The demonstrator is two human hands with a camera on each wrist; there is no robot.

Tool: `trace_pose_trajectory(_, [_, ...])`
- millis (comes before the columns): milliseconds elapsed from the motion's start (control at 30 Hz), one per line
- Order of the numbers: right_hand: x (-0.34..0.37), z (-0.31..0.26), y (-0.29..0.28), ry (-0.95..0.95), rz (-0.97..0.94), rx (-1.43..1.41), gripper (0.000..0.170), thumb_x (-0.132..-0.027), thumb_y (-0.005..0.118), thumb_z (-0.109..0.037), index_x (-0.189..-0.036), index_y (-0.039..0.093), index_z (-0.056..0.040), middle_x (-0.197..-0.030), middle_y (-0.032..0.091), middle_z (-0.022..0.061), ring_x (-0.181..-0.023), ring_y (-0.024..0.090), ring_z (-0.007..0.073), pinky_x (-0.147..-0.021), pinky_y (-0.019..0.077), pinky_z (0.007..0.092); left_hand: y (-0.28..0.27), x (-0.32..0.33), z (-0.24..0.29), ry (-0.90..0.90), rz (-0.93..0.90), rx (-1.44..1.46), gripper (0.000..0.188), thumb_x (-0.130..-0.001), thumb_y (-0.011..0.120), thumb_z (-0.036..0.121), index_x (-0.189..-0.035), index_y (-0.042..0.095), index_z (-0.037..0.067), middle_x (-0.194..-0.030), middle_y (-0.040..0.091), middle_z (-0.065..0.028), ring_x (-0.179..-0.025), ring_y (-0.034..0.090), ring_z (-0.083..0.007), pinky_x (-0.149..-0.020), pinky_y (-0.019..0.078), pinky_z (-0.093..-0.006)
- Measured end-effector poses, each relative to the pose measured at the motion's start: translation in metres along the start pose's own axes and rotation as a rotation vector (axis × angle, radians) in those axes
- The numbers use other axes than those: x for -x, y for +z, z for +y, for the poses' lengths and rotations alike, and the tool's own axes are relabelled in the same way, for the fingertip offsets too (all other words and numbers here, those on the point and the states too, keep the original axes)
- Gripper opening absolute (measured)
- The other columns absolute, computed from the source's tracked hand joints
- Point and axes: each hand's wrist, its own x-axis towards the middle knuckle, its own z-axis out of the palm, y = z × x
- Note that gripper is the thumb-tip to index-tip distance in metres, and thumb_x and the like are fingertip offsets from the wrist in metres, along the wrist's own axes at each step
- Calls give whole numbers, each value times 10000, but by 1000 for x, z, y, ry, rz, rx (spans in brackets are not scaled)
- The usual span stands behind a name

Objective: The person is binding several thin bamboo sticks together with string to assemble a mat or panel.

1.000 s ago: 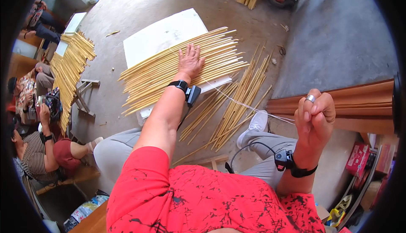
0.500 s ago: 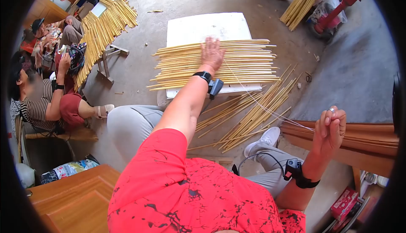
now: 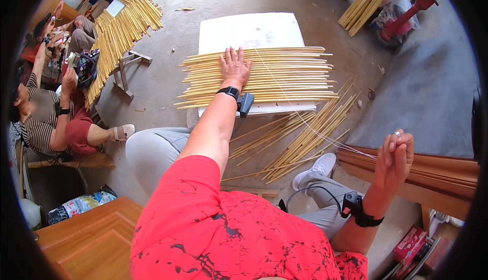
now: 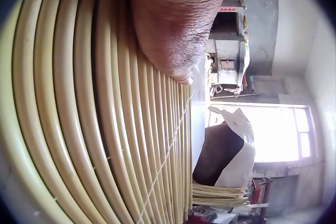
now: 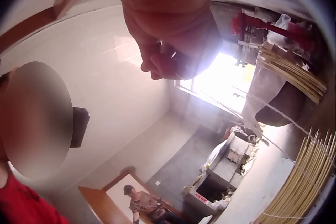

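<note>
Left hand [image 3: 236,69]: laid on the row of canes, palm down, fingers straight and slightly spread.
Right hand [image 3: 394,153]: raised, well apart from the row; fingers curled toward the thumb, pinching white string [image 3: 315,131]; silver ring [image 3: 398,133] on one finger.
Row of canes [image 3: 290,76]: slender, yellow, laid side by side across a white board, ends uneven and overhanging both sides.
White board [image 3: 249,31]: beneath the row, its far part bare, its near edge showing past the canes.
White string: crosses the row to the right of the left hand, then runs to the right hand, doubled near the fingers.
Loose canes [image 3: 310,140]: fanned on the concrete floor, beside the board's near right corner.
White shoe [image 3: 322,167]: on the floor, near the loose canes.
Second cane mat [image 3: 124,31]: to the left, above a wooden trestle [image 3: 122,74].
Seated person [image 3: 43,132]: striped top, beside the second cane mat.
Cane bundle [image 3: 367,3]: upper right, next to a red metal stand [image 3: 406,20].
</note>
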Motion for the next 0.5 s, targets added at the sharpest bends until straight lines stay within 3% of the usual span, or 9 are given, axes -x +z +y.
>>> trace_pose_trajectory(133, [-1, -2, -11, -18, 33, -9, 111, -880, 522, -127, -890, 514, -16, -799, 464, 56, -548, 374, 67, -440, 296, 156, 2, 1, 3, -5, -93, 35, 612, -901, 283, 467, -1395, 162, 128, -1439, 128, -165, -1338, 65, -314, -1061, 46, -489])
trace_pose_trajectory(200, [-3, 3, -9, -25, 123, -19, 102, -885, 510, -118, -907, 519, -19, -806, 473, 55, -555, 382, 67, -441, 298, 159, -10, -8, -8, -1, 37, 256, 613, -903, 277, 475, -1394, 167, 125, -1427, 129, -198, -1341, 20, -316, -1063, 40, -492])
trace_pose_trajectory(300, [-3, -4, -12, 22, 350, 76, 116, -890, 492, -104, -960, 534, -21, -818, 494, 49, -579, 403, 65, -460, 308, 166, -26, 7, -5, 214, 403, 420, 562, -879, 436, 320, -1332, 279, 26, -1333, 293, -235, -1264, 234, -371, -1044, 177, -470])
trace_pose_trajectory(333, [5, 0, -36, -1, 221, 2, 135, -880, 505, -94, -979, 541, -10, -825, 509, 43, -603, 432, 74, -516, 346, 176, -32, -11, -23, 340, 562, 344, 514, -874, 446, 269, -1288, 323, -11, -1294, 340, -240, -1223, 289, -374, -1033, 214, -445])
trace_pose_trajectory(367, [-8, -6, -15, -10, 368, 121, 165, -886, 492, -90, -1012, 528, 10, -893, 524, 66, -654, 444, 86, -598, 377, 195, -11, 4, -19, 530, 596, 320, 467, -869, 455, 217, -1244, 367, -48, -1255, 386, -245, -1181, 344, -377, -1021, 250, -421])
trace_pose_trajectory(400, [1, -10, -20, -32, 378, 141, 172, -874, 514, -94, -1002, 549, 16, -930, 561, 84, -711, 493, 113, -690, 410, 229, -54, 50, 9, 457, 402, 640, 409, -875, 443, 177, -1185, 404, -86, -1219, 420, -250, -1173, 357, -365, -1019, 261, -386])
trace_pose_trajectory(433, [-26, -5, -1, -82, 354, 123, 152, -855, 547, -96, -959, 576, 11, -920, 581, 73, -716, 507, 106, -681, 418, 222, -51, 47, 4, 501, 536, 548, 350, -863, 463, 147, -1153, 455, -47, -1148, 483, -233, -1109, 424, -357, -963, 326, -402])
trace_pose_trajectory(467, [-21, -12, -1, -132, 404, 186, 132, -835, 580, -97, -917, 602, 5, -910, 601, 63, -722, 521, 98, -672, 425, 215, -76, 70, 16, 509, 413, 563, 249, -849, 479, 103, -1074, 522, 3, -1035, 550, -201, -995, 505, -346, -875, 394, -406])
trace_pose_trajectory(500, [-15, -16, -6, -124, 472, 225, 152, -839, 572, -89, -955, 597, 7, -942, 595, 72, -736, 522, 106, -677, 430, 232, -76, 92, 21, 644, 425, 555, 169, -842, 492, 82, -992, 558, 44, -925, 590, -156, -854, 561, -324, -735, 452, -397])
